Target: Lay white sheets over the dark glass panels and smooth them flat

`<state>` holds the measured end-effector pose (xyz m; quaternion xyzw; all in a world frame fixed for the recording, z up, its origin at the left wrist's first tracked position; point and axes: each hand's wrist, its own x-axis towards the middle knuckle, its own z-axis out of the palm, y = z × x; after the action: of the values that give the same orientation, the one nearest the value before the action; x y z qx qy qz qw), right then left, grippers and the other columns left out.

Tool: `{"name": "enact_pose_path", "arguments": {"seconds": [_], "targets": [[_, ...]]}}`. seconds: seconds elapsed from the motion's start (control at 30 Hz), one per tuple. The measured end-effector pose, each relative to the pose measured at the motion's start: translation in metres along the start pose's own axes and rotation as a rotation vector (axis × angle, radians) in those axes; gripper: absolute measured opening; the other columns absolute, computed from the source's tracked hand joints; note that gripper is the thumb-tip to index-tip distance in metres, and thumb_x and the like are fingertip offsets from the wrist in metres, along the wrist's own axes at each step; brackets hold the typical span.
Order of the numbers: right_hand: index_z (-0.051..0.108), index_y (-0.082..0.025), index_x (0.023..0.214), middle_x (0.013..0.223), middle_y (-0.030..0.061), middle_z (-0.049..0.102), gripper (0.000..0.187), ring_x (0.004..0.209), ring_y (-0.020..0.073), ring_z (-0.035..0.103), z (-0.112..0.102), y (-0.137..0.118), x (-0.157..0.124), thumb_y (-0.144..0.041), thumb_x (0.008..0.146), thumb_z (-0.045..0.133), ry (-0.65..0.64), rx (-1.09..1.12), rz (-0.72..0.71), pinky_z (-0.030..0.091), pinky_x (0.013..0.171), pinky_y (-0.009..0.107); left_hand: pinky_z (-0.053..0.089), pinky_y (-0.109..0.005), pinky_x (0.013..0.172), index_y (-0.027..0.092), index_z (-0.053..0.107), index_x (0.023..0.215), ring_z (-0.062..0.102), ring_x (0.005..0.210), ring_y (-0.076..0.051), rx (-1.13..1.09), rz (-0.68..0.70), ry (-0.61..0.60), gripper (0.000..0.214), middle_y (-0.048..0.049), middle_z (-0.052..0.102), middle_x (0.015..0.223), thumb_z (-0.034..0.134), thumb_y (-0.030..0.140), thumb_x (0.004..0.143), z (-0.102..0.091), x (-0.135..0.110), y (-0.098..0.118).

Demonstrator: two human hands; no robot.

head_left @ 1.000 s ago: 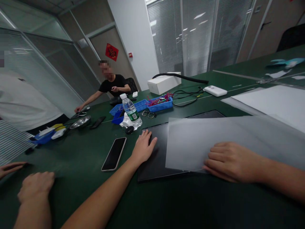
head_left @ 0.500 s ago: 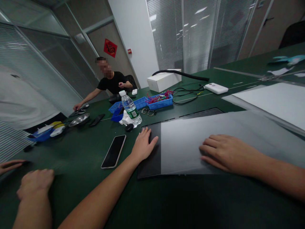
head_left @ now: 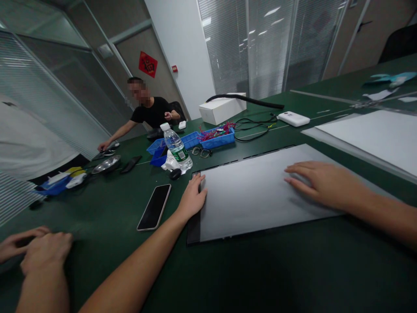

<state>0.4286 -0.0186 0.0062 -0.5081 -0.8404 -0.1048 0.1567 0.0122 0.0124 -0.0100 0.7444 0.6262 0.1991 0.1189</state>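
Note:
A pale grey sheet [head_left: 257,195] lies flat on a black panel [head_left: 193,226] on the green table. My left hand [head_left: 191,198] rests open at the panel's left edge, fingertips touching the sheet's corner. My right hand [head_left: 317,180] lies flat and open on the right part of the sheet, fingers stretched out to the left. A black phone [head_left: 154,207] lies face up just left of my left hand.
A water bottle [head_left: 177,148], glasses [head_left: 202,152] and blue trays [head_left: 215,138] stand behind the panel. White sheets [head_left: 374,139] lie at the right. Another person's hands [head_left: 35,250] rest at the lower left. A seated person in black [head_left: 148,114] is at the far end.
The sheet has slid left and settled flat, covering nearly the whole black panel. My right hand moved up and onto the sheet. The neighbour's two hands have come together.

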Motion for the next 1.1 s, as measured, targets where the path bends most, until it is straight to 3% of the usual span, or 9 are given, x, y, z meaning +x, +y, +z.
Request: {"name": "enact_pose_path", "arguments": {"seconds": [0.1,0.2,0.33,0.43,0.57,0.77,0.87,1.0,1.1], "targets": [[0.074,-0.017,0.122,0.118,0.0143,0.072,0.063,0.099,0.0300,0.068,-0.002,0.024,-0.001,-0.062,0.103,0.033,-0.061,-0.053,0.205,0.054,0.081,0.047,0.024,-0.040,0.131,0.017,0.055,0.148,0.034,0.156,-0.021,-0.026,-0.037,0.037,0.058,-0.0089,0.042,0.166,0.053,0.012,0.090,0.000,0.001,-0.003],[0.074,-0.019,0.120,0.113,0.0127,0.073,0.067,0.090,0.0299,0.068,0.005,0.040,-0.003,-0.065,0.102,0.029,-0.056,-0.071,0.261,0.053,0.071,0.046,0.025,-0.038,0.131,0.016,0.058,0.146,0.037,0.155,-0.021,-0.053,-0.059,0.078,0.057,-0.0097,0.043,0.165,0.052,0.009,0.090,0.000,0.002,-0.006],[0.077,-0.024,0.106,0.104,0.0072,0.075,0.062,0.082,0.0281,0.070,0.021,0.048,-0.002,-0.068,0.096,0.035,0.072,-0.064,0.169,0.054,0.063,0.046,0.026,-0.042,0.130,0.013,0.061,0.142,0.040,0.153,-0.023,-0.083,-0.039,0.114,0.055,-0.0132,0.045,0.163,0.049,0.004,0.089,0.002,0.002,-0.011],[0.077,-0.026,0.103,0.105,0.0021,0.076,0.053,0.088,0.0261,0.071,0.028,0.047,0.000,-0.065,0.096,0.041,0.162,-0.003,0.017,0.057,0.069,0.050,0.027,-0.043,0.130,0.011,0.063,0.140,0.041,0.153,-0.023,-0.098,-0.018,0.120,0.058,-0.0146,0.047,0.162,0.046,-0.002,0.086,0.004,0.002,-0.014],[0.077,-0.025,0.110,0.117,0.0014,0.074,0.048,0.101,0.0266,0.071,0.029,0.046,0.000,-0.059,0.098,0.044,0.144,0.076,-0.059,0.058,0.080,0.055,0.027,-0.044,0.130,0.012,0.064,0.140,0.041,0.152,-0.024,-0.114,-0.017,0.108,0.061,-0.0133,0.049,0.161,0.047,-0.003,0.083,0.004,0.002,-0.014],[0.073,-0.024,0.118,0.121,0.0013,0.073,0.046,0.104,0.0254,0.070,0.029,0.059,0.001,-0.054,0.099,0.044,0.104,0.116,-0.033,0.059,0.085,0.054,0.026,-0.046,0.130,0.012,0.060,0.145,0.038,0.154,-0.027,-0.082,0.005,0.075,0.053,-0.0146,0.047,0.161,0.054,0.014,0.093,0.005,0.003,-0.012],[0.072,-0.022,0.122,0.122,0.0051,0.073,0.048,0.103,0.0288,0.069,0.027,0.088,-0.001,-0.055,0.098,0.046,0.172,-0.002,0.034,0.058,0.081,0.055,0.024,-0.046,0.130,0.012,0.058,0.148,0.034,0.156,-0.027,-0.040,0.029,0.052,0.054,-0.0153,0.044,0.163,0.052,0.014,0.094,0.008,0.004,-0.013],[0.072,-0.016,0.126,0.132,0.0141,0.067,0.056,0.109,0.0373,0.065,0.033,0.164,-0.016,-0.058,0.092,0.055,0.361,-0.186,0.148,0.053,0.087,0.059,0.024,-0.047,0.130,0.010,0.057,0.149,0.030,0.157,-0.029,0.019,0.045,0.026,0.054,-0.0168,0.041,0.165,0.048,0.012,0.096,0.010,0.004,-0.012],[0.075,-0.011,0.109,0.111,0.0192,0.073,0.058,0.102,0.0400,0.065,0.047,0.223,-0.033,-0.061,0.081,0.071,0.593,-0.264,0.086,0.047,0.093,0.064,0.024,-0.048,0.130,0.011,0.058,0.149,0.029,0.158,-0.030,0.063,0.079,0.013,0.054,-0.0165,0.041,0.164,0.044,0.010,0.097,0.008,0.002,-0.009]]}}
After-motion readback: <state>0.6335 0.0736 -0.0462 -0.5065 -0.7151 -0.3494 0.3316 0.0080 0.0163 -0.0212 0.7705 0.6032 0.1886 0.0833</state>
